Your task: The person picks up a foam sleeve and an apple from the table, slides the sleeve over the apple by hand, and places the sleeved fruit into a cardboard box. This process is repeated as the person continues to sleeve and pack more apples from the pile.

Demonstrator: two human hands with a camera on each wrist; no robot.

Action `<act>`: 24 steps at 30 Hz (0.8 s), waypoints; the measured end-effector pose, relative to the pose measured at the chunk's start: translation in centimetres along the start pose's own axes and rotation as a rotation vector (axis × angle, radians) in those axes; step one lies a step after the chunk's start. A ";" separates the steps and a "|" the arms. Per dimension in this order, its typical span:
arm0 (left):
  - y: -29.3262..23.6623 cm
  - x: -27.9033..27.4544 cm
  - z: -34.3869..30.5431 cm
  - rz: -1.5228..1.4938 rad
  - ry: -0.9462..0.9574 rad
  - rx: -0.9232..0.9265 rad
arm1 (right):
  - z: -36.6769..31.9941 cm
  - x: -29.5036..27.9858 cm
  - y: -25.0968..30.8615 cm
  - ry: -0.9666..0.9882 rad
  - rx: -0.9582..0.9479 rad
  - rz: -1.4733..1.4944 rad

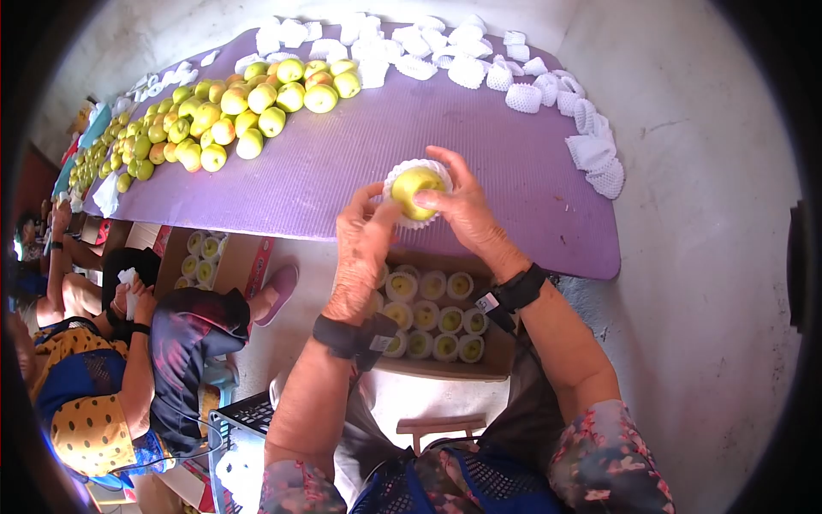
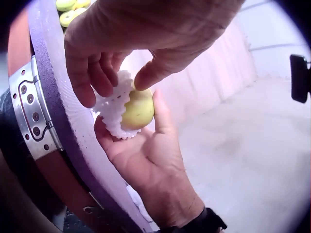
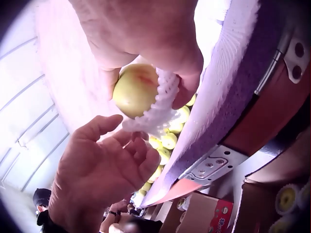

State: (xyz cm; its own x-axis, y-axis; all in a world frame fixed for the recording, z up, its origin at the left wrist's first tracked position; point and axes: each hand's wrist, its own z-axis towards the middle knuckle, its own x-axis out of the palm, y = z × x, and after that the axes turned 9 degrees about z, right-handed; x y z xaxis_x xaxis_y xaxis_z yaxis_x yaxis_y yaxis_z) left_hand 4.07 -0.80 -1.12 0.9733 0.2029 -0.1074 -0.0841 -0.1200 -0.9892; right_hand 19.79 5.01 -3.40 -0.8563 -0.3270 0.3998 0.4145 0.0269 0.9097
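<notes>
Largest item: table topped with purple ribbed matting [image 1: 488,146], set beside a pale wall [image 1: 702,171]. On its matting: a long heap of round yellow-green fruit [image 1: 261,98], some blushed red; along the far and right sides, loose white foam-net sleeves [image 1: 467,73]. Below the near edge: open brown cardboard box [image 1: 462,373] holding rows of fruit in white foam nets [image 1: 425,315]. Left hand [image 1: 360,244]: moderately wide, fingers relaxed and curved, at the edge of the held sleeve; firm pinch not evident. Right hand [image 1: 471,218]: holding, thumb on the fruit, fingers round it and its net. Held item: one smooth yellow-green fruit [image 2: 138,114], raised near the table's near edge, partly inside a white scalloped foam sleeve [image 2: 115,111]; one side bare. Risks (judged): the right thumb rests on smooth bare skin, so a loosened grip could let the fruit roll out and drop over the edge, bruising itself or the boxed fruit. Uneven pull on the sleeve rim could tear the thin mesh or leave it skewed. Hard thumb or nail pressure could mark the skin.
</notes>
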 end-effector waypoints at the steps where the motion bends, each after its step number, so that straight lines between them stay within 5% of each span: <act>1: -0.3 -0.2 -0.2 -0.026 0.017 0.017 | 0.0 0.1 0.3 0.034 0.027 0.039; 7: 0.2 -0.3 -0.3 -0.131 0.100 0.063 | -0.2 0.4 0.1 0.011 0.003 0.048; 13: 1.5 0.2 0.8 -0.142 0.022 0.083 | -0.3 0.1 0.0 0.078 0.294 0.287; 24: 1.6 1.1 0.1 -0.049 0.104 0.056 | -0.8 0.7 0.6 0.001 0.055 -0.142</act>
State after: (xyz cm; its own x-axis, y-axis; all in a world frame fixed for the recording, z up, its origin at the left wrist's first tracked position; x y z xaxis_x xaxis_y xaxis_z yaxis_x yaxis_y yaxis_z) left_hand 5.02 -0.71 -2.87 0.9932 0.1049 -0.0511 -0.0453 -0.0575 -0.9973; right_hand 19.72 4.08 -2.65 -0.9047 -0.3321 0.2669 0.2721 0.0316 0.9618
